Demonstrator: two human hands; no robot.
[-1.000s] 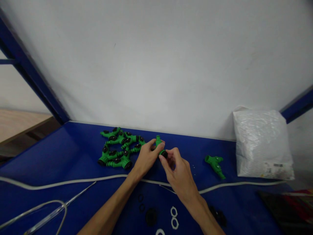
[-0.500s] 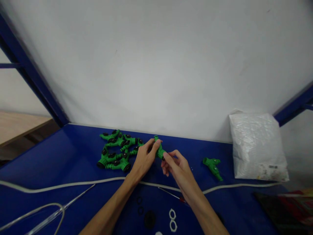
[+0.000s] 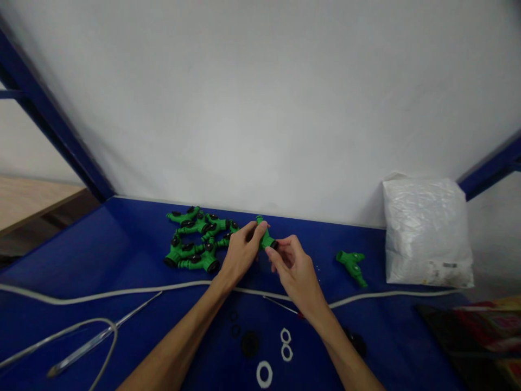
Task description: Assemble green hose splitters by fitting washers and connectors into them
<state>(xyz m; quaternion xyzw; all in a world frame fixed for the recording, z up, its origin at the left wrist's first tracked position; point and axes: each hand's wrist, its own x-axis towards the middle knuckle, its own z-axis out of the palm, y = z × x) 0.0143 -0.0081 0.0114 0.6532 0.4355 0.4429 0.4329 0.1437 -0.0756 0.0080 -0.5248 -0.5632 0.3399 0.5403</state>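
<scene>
My left hand (image 3: 240, 254) grips a green plastic Y-shaped hose connector (image 3: 264, 237) above the blue table (image 3: 101, 255). Against the connector's black end ring (image 3: 274, 245) my right hand (image 3: 295, 271) pinches with its fingertips. A pile of several like green connectors with black rings (image 3: 194, 241) lies just left of my left hand. One bare green connector (image 3: 352, 264) lies alone to the right.
White rings (image 3: 285, 344) and black rings (image 3: 235, 322) lie near the front edge, with a black cap (image 3: 249, 343). A white cable (image 3: 122, 293) crosses the table; a metal rod (image 3: 101, 339) lies at left. A white plastic bag (image 3: 425, 233) leans at back right.
Both hands stay on the same connector; my right fingers have shifted around its black end. The view has tipped slightly, so everything sits a little higher in the picture.
</scene>
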